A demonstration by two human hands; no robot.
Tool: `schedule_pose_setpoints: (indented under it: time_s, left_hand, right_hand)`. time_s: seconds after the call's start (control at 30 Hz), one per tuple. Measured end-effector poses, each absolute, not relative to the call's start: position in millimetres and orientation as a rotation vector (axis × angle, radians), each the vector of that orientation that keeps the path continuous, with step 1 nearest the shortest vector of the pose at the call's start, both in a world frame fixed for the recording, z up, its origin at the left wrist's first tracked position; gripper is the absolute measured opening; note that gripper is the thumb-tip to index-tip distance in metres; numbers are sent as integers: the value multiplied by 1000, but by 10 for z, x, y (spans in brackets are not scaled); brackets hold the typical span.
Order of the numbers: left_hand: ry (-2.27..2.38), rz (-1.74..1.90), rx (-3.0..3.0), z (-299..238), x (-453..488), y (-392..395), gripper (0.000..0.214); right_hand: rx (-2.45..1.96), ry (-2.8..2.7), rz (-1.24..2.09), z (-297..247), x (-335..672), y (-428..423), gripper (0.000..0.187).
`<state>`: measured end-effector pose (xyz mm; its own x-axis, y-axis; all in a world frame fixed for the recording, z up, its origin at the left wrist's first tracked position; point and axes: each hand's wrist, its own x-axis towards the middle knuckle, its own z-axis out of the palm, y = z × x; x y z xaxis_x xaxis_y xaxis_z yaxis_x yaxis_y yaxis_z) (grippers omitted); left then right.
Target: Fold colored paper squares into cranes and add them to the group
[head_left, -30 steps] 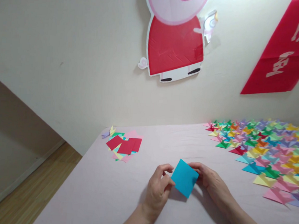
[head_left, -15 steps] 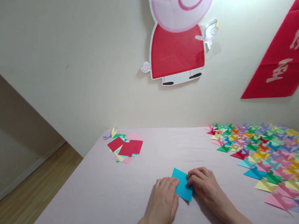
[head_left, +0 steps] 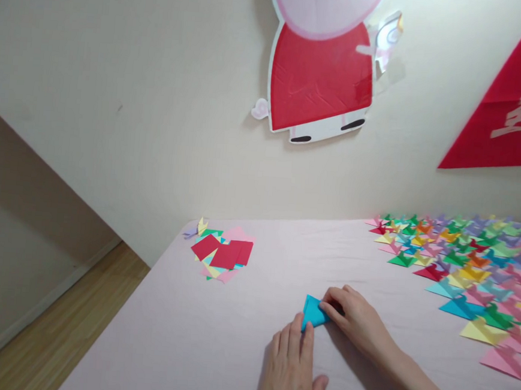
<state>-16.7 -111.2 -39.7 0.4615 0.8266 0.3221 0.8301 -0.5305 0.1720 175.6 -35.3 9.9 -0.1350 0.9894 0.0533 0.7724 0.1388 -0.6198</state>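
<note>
A blue sheet of origami paper [head_left: 314, 313] lies on the table, folded into a triangle, between my two hands. My left hand [head_left: 290, 356] rests flat with its fingers stretched out, the tips touching the triangle's lower left corner. From the other side, my right hand [head_left: 354, 313] pinches the right corner between thumb and fingers. The fingers cover parts of the paper's lower and right corners.
Loose paper squares, red ones on top [head_left: 226, 256], lie at the table's far left. Two small folded pieces [head_left: 201, 225] sit beside them. Rows of folded paper birds [head_left: 466, 307] fill the right side. A wall [head_left: 164, 151] stands behind the table [head_left: 177, 333].
The blue paper has gone from a square to a folded triangle. My left fingers have straightened out at its lower left corner. The view has shifted slightly.
</note>
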Motion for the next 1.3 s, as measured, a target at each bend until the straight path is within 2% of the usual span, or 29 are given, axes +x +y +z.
schedule_pose_setpoints:
  time_s: [0.23, 0.5, 1.3]
  left_hand:
    - [-1524, -579, -2683, -390, -131, -1086, 63]
    - [-1534, -590, -2689, -356, -98, -1082, 61]
    - [-1549, -477, -2773, -171, -100, -1021, 63]
  right_hand:
    - [-1745, -2005, 569, 78, 1711, -332, 21]
    - [-1750, -2006, 488, 56, 1677, -295, 17]
    - [-1883, -2047, 387, 68, 1601, -302, 20]
